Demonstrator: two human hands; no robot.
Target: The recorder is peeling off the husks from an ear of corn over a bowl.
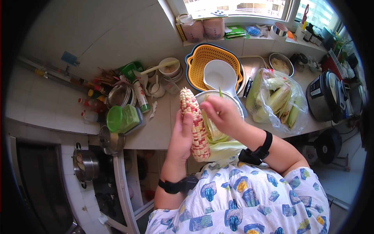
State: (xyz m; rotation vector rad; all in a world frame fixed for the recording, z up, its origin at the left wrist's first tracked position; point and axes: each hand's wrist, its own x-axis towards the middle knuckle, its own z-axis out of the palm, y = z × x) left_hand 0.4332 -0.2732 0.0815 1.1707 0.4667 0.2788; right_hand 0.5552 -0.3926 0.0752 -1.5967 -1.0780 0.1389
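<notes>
My left hand (184, 131) grips a husked ear of corn (195, 125) with mixed cream and red kernels. The ear stands nearly upright, its narrow tip pointing toward the window. Close beside its upper part is my right hand (223, 115), slightly blurred, with its fingers curled together; I can make out nothing between them. Below that hand, pale green corn husks (225, 150) lie in and over the near side of a white-rimmed bowl or basin (241, 108), which my right hand and forearm partly hide.
Behind the bowl, a white dipper (219, 74) rests in a yellow colander (198, 64). To the right are a clear plastic bag (298, 117) of unhusked corn and an electric cooker (324, 96). Green-lidded containers (122, 118), a spray can (140, 96) and stacked bowls (171, 68) crowd the left.
</notes>
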